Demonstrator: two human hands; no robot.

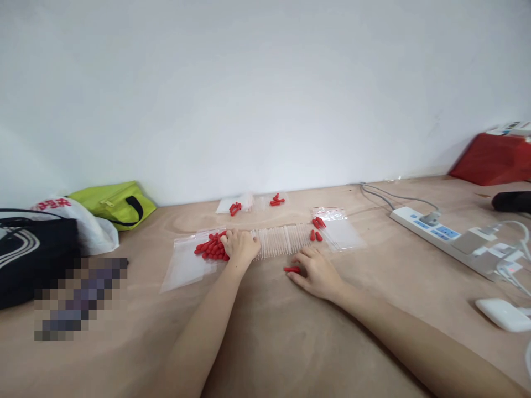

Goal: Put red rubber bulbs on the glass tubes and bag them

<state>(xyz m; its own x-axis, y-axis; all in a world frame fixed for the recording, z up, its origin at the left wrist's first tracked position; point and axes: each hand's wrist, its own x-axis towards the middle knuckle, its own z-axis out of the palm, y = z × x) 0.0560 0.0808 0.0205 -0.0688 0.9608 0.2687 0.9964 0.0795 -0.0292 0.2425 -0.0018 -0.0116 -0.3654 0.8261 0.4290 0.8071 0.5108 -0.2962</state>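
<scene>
My left hand (pixel 239 247) rests at the right edge of a pile of red rubber dropper bulbs (pixel 211 249), its fingertips partly hidden and its thumb spread away to the right. That pile lies on a clear zip bag (pixel 182 268). Between my hands runs a row of thin clear tubes (pixel 282 241), lying side by side. My right hand (pixel 318 272), just in front of the row's right end, has one red rubber bulb (pixel 291 270) between thumb and fingers. Several red bulbs (pixel 316 236) lie beyond it, by another clear zip bag (pixel 344 232) with a few tubes on it.
Two small bags with red bulbs (pixel 235 208) lie near the wall. On the left are a black bag (pixel 37 254), a white plastic bag (pixel 99 235) and a lime-green bag (pixel 112 202). A power strip (pixel 431 226) with cables, a white case (pixel 501 314) and a red bag (pixel 493 160) occupy the right.
</scene>
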